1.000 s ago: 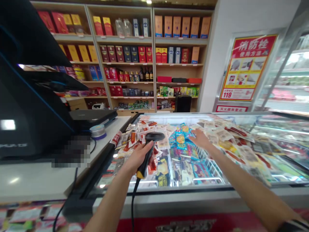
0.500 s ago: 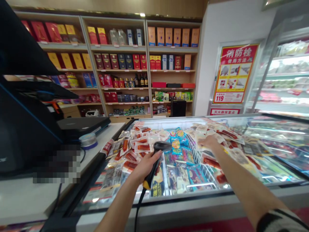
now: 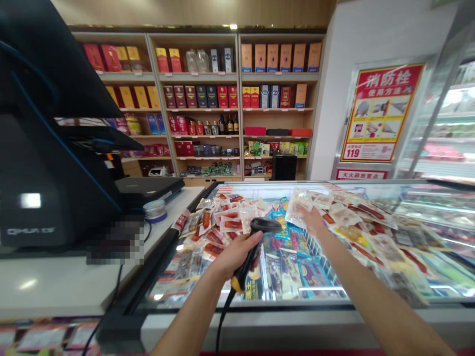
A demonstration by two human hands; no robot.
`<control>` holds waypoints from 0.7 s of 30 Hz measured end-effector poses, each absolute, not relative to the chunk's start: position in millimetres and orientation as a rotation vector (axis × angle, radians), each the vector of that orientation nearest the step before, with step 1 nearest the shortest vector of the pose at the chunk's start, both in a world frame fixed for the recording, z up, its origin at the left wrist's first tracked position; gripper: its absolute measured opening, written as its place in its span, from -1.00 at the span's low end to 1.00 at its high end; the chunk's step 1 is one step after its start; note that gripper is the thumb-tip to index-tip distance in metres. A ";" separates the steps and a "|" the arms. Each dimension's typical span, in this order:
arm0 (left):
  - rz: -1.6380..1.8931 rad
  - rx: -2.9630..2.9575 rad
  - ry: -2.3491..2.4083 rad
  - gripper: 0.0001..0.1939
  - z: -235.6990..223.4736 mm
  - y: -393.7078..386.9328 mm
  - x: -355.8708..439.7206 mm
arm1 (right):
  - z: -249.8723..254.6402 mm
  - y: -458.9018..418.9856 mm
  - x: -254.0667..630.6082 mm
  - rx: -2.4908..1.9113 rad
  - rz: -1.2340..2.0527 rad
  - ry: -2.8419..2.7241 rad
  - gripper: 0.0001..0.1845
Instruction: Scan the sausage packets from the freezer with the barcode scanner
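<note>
My left hand point(image 3: 237, 252) is wrapped round the handle of a black barcode scanner point(image 3: 264, 226), whose head points to the right above the freezer. A cable point(image 3: 222, 316) hangs down from its handle. With its fingers closed, my right hand point(image 3: 313, 222) grips the near edge of a clear vacuum-sealed packet point(image 3: 298, 203), raised above the packets; what is inside it is too blurred to name. To the left lies a pile of sealed sausage packets point(image 3: 230, 225). More sausage packets point(image 3: 371, 212) lie to the right. Blue snack bags point(image 3: 313, 272) show below, between the two piles.
The glass-topped freezer point(image 3: 297, 321) spans the front. At left, a counter point(image 3: 48, 291) carries a black checkout terminal point(image 3: 48, 188), a flat black device point(image 3: 148, 190) and a round tub point(image 3: 155, 211). Shelves point(image 3: 237, 76) of boxed goods stand behind.
My right hand has moved left and lifted the clear packet from the right pile toward the scanner. My left hand still holds the scanner. The view has turned slightly left.
</note>
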State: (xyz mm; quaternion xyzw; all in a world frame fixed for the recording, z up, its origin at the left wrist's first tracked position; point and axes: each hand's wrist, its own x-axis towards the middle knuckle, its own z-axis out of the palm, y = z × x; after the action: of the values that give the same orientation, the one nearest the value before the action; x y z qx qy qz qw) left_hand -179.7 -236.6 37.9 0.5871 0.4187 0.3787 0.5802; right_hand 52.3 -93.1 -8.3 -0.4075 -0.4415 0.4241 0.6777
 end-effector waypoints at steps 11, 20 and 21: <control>0.887 1.345 0.990 -0.57 40.6 -233.1 -181.6 | -4.4 -93.4 31.1 -0.833 1.053 -0.896 -0.57; 0.880 1.391 0.928 -0.60 40.9 -225.7 -181.5 | -9.0 -82.4 30.7 -0.833 1.035 -0.922 -0.60; 0.877 1.398 0.923 -0.60 41.3 -225.5 -181.5 | -9.9 -82.2 30.9 -0.826 1.036 -0.929 -0.59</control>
State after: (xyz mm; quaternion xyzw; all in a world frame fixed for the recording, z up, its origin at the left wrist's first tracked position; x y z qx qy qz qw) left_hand -181.5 -225.5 41.3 0.5994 0.3957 0.3760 0.5855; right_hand 30.9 -82.2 -9.9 -0.3696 -0.4155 0.4632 0.6901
